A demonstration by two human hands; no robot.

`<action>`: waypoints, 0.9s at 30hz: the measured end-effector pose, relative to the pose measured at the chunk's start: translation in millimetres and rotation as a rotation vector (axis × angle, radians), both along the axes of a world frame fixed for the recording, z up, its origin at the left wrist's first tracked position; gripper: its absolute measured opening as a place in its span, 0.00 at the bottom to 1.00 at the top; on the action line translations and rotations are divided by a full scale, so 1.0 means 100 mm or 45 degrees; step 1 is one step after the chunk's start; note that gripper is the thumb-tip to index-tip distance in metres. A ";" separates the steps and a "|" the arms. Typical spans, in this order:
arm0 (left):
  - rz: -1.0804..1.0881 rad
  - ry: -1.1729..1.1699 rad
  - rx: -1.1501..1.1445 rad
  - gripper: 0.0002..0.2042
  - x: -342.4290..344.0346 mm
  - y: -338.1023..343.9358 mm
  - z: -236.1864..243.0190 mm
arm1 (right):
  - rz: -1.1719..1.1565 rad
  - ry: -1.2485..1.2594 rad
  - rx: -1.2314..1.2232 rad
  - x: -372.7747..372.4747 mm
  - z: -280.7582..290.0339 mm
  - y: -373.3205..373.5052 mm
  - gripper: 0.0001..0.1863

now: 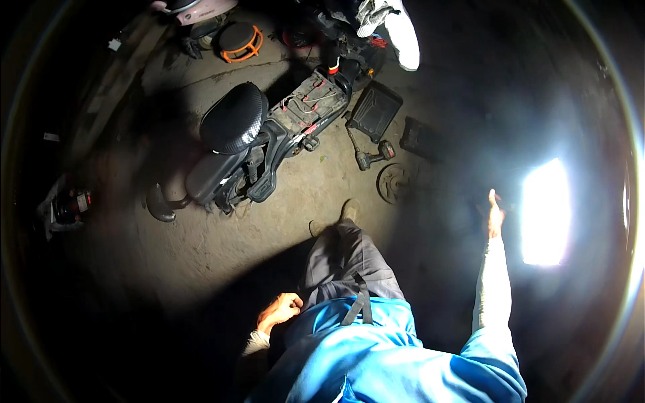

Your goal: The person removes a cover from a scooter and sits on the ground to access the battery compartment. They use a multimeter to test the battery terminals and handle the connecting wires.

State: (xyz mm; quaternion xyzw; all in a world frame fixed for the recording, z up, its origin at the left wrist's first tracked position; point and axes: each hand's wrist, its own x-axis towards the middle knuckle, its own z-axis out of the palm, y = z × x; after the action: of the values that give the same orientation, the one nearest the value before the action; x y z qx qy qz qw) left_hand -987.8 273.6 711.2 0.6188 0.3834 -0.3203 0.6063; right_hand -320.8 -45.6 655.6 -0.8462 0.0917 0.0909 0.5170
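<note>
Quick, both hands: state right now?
Left hand: fingers partly curled beside the grey trousers, no object visible; can't tell if fully closed.
Right hand: out near the bright white light; grip can't be told.

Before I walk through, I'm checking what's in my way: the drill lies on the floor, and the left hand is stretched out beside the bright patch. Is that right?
Not quite: the head view shows the right hand stretched out beside the bright patch, while the left hand is close to the trousers. The drill does lie on the floor.
</note>
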 end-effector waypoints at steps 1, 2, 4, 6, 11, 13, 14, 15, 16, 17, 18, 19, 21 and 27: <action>-0.032 -0.014 0.032 0.13 0.04 0.09 0.02 | -0.039 -0.001 0.020 -0.02 0.00 0.02 0.27; -0.062 -0.028 0.064 0.13 0.09 0.17 0.03 | -0.079 0.010 0.048 -0.05 -0.01 0.03 0.26; -0.056 0.052 0.071 0.13 0.21 0.33 0.05 | -0.170 0.045 0.124 -0.11 -0.02 0.06 0.25; -0.121 -0.033 0.180 0.12 0.24 0.46 -0.04 | -0.260 0.072 0.197 -0.15 -0.03 0.11 0.23; -0.142 -0.103 0.289 0.13 0.63 0.65 0.05 | -0.423 0.088 0.297 -0.10 -0.02 0.19 0.19; -0.208 -0.114 0.273 0.13 0.81 0.75 0.06 | -0.484 0.090 0.324 -0.09 -0.05 0.22 0.19; -0.228 -0.097 0.250 0.13 0.91 0.79 0.06 | -0.521 0.089 0.344 -0.07 -0.04 0.22 0.20; -0.232 -0.084 0.231 0.13 0.97 0.83 0.09 | -0.531 0.099 0.353 -0.11 -0.05 0.27 0.20; -0.234 -0.070 0.212 0.13 1.03 0.86 0.14 | -0.534 0.101 0.356 -0.12 -0.04 0.28 0.21; -0.234 -0.057 0.193 0.13 1.07 0.86 0.15 | -0.536 0.105 0.362 -0.11 -0.04 0.28 0.21; -0.232 -0.068 0.179 0.13 1.07 0.86 0.17 | -0.542 0.108 0.365 -0.11 -0.04 0.28 0.21; -0.228 -0.078 0.173 0.13 1.09 0.88 0.17 | -0.545 0.114 0.371 -0.13 -0.05 0.27 0.22; -0.258 -0.114 0.190 0.13 1.06 0.86 0.12 | -0.547 0.132 0.384 -0.13 -0.07 0.25 0.22; -0.339 0.024 0.093 0.13 1.28 0.95 0.31 | -0.594 0.180 0.361 -0.24 0.23 0.56 0.24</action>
State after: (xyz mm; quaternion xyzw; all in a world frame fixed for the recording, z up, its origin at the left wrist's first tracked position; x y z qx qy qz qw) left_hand -859.8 368.8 741.8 0.6829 0.3149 -0.3896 0.5317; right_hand -344.3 10.8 678.9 -0.7131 0.3062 0.0402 0.6294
